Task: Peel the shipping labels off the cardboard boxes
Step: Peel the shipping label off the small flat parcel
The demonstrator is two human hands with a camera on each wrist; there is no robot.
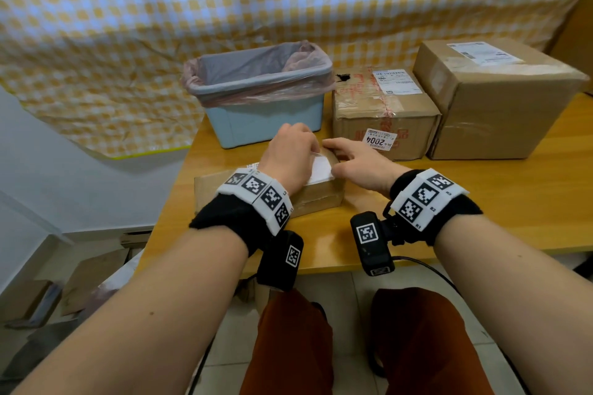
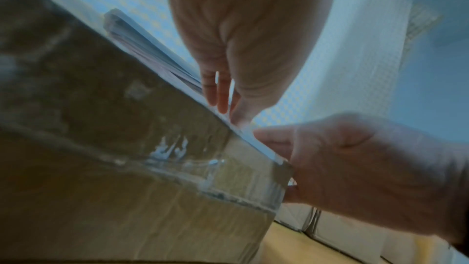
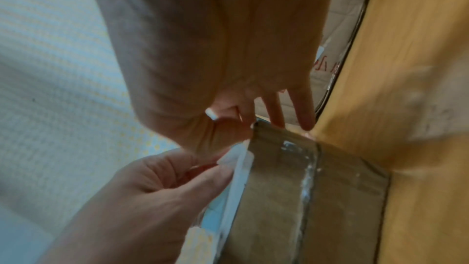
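Note:
A flat cardboard box [image 1: 317, 199] lies near the table's front edge with a white shipping label [image 1: 321, 170] on top. My left hand [image 1: 313, 151] curls over the label and pinches its raised edge [image 3: 236, 168] between thumb and fingers. My right hand [image 1: 340, 157] rests on the box's right corner, with straight fingers past the far edge and the thumb [image 2: 264, 133] at the label's border. Behind, a medium box [image 1: 385, 119] carries a label [image 1: 396, 82] on top and a "2004" sticker [image 1: 380, 139] on its front. A large box [image 1: 494, 99] has a label [image 1: 484, 53] too.
A light blue bin [image 1: 263, 119] with a pink liner stands just beyond the flat box. The wooden table [image 1: 449, 202] has bare room at the right front. A checked cloth hangs behind. Flattened cardboard lies on the floor at lower left.

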